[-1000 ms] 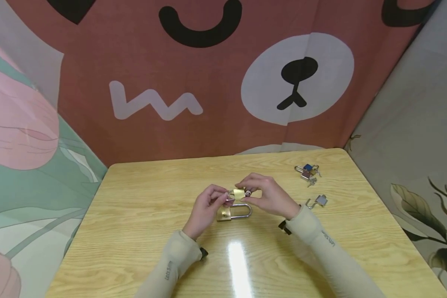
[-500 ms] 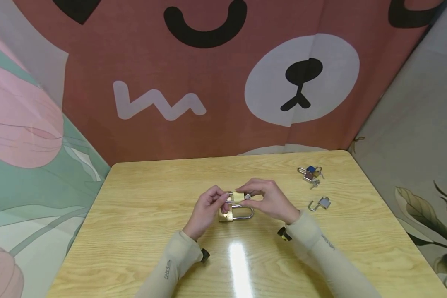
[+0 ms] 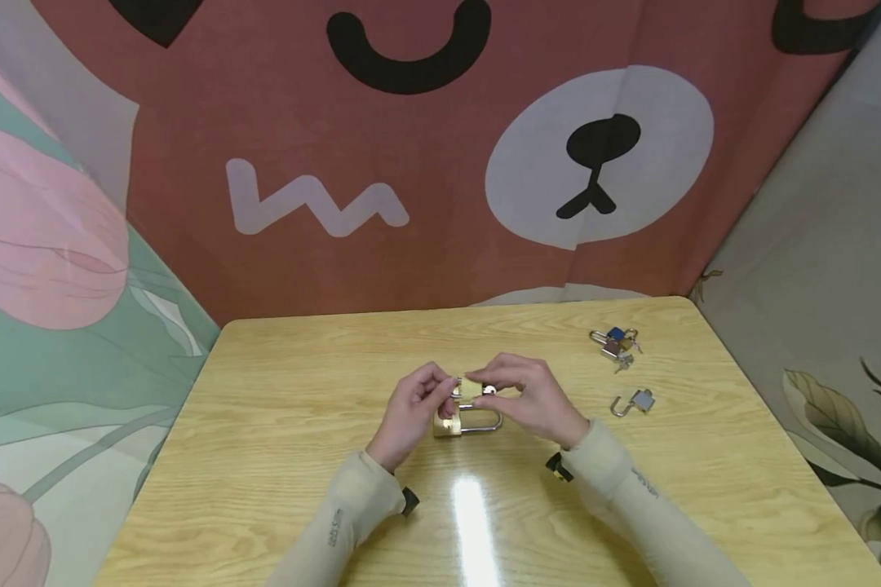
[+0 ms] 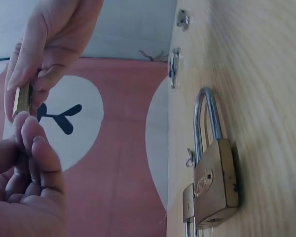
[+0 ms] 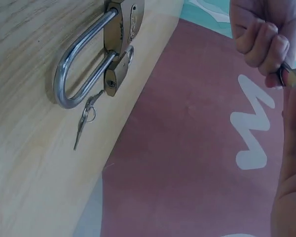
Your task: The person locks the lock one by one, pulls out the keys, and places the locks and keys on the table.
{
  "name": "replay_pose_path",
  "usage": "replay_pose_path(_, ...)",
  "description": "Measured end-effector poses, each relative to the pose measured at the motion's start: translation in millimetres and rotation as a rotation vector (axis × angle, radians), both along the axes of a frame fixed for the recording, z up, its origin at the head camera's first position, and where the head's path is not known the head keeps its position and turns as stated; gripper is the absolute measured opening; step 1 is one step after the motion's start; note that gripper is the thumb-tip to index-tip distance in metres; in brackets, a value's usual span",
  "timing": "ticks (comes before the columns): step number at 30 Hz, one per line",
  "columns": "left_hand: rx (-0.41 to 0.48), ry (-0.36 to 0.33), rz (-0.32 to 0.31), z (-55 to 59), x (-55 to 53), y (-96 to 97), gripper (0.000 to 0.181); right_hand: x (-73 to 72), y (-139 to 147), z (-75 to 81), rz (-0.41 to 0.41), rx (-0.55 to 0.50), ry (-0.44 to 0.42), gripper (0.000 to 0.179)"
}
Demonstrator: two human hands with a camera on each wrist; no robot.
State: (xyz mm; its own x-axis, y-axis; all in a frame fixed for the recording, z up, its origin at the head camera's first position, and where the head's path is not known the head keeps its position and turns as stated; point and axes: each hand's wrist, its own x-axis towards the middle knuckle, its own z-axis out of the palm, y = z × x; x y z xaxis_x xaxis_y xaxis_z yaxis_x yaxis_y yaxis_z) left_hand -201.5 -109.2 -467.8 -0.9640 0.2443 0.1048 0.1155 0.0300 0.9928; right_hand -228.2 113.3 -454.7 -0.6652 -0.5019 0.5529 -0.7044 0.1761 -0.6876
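Note:
Near the middle of the table, my two hands hold a small brass padlock [image 3: 472, 388] up between them. The thumb and fingers of my right hand [image 3: 534, 398] pinch its body from the right. My left hand [image 3: 414, 408] pinches its shackle end; the fingertips hide most of the shackle. Below lies a big brass padlock [image 4: 214, 190] with a long steel shackle, flat on the wood. Against its side sits another small brass padlock [image 5: 117, 75]. A few small keys [image 5: 87, 116] lie just past that one.
Several small padlocks with keys [image 3: 613, 346] lie in a heap at the table's back right. A grey padlock [image 3: 642, 399] with its shackle swung out lies nearer, right of my right hand. The wooden table [image 3: 286, 424] meets a printed cloth [image 3: 411, 277] behind.
My left fingertips have come closer to the held padlock's body, so less of its shackle shows. My right hand sits slightly lower. The head view has shifted a little.

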Motion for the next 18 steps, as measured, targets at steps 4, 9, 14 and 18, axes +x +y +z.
replay_pose_path(4,-0.003,0.023,0.052,1.2,0.6,3.9,0.021,0.3,-2.1,0.2,0.013,-0.035,0.044,0.035)
replay_pose_path(9,-0.012,0.07,0.045,2.7,-0.1,6.8,0.025,-0.4,-1.7,-1.5,0.007,-0.062,0.047,0.036)
replay_pose_path(14,-0.01,0.07,0.05,0.0,-0.1,6.1,0.02,-1.4,1.0,-2.6,-0.001,-0.038,0.031,0.036)
replay_pose_path(18,-0.002,0.074,0.033,-0.4,0.6,3.4,0.017,-2.1,2.5,-3.9,-0.007,-0.034,-0.001,0.034)
